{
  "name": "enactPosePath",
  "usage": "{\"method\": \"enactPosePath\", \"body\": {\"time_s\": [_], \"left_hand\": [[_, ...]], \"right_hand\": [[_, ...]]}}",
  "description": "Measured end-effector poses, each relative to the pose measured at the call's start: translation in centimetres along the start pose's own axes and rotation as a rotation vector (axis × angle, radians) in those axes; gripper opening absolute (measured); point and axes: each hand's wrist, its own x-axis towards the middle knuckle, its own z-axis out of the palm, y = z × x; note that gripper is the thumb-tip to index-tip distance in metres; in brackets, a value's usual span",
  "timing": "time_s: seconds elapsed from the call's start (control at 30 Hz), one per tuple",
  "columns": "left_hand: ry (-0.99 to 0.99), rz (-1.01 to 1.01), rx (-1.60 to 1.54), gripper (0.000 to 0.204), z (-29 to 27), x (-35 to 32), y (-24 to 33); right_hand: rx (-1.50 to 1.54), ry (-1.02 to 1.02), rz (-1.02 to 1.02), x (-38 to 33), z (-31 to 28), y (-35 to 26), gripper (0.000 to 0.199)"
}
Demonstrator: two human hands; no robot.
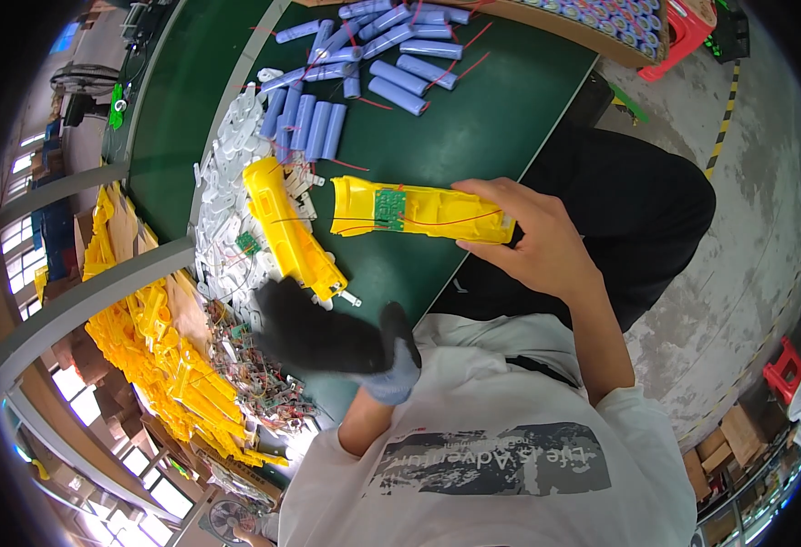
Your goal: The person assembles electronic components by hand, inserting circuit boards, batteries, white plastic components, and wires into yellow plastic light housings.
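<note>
My right hand (pixel 542 246), bare, grips the right end of a yellow plastic shell half (pixel 418 214) and holds it level over the green table (pixel 473 128). A small green circuit board (pixel 389 208) and thin red wires sit inside it. A second yellow shell half (pixel 289 228) lies slanted on the table to the left, a white connector sticking out of its near end. My left hand (pixel 327 337), in a black and grey glove, lies against that near end; whether its fingers close on the shell is hidden.
Several blue cylindrical battery cells (pixel 364 64) with red wires lie at the table's far side. A heap of white plastic holders (pixel 227 173) lines the left edge. Lower left are piled yellow shells (pixel 168 365) and circuit boards (pixel 259 369). Red stools (pixel 687 27) stand on the concrete floor.
</note>
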Motion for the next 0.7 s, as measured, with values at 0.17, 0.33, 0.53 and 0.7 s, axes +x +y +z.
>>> {"method": "enactPosePath", "body": {"time_s": [0.17,0.33,0.53,0.7], "left_hand": [[-0.203,0.033,0.101,0.046,-1.1,4.3,2.8],[-0.2,0.04,-0.132,0.021,0.5,4.7,0.9],[-0.066,0.076,-0.199,0.022,1.5,3.2,-0.3],[0.083,0.051,-0.205,0.027,3.1,1.0,-1.9]], "right_hand": [[-0.047,-0.172,-0.072,0.2,-1.9,1.1,0.046],[-0.151,-0.321,-0.123,0.8,-3.3,1.8,0.045],[-0.099,-0.372,-0.156,1.4,-4.1,2.1,0.048],[-0.187,-0.448,-0.106,2.5,-3.9,1.5,0.048]]}}
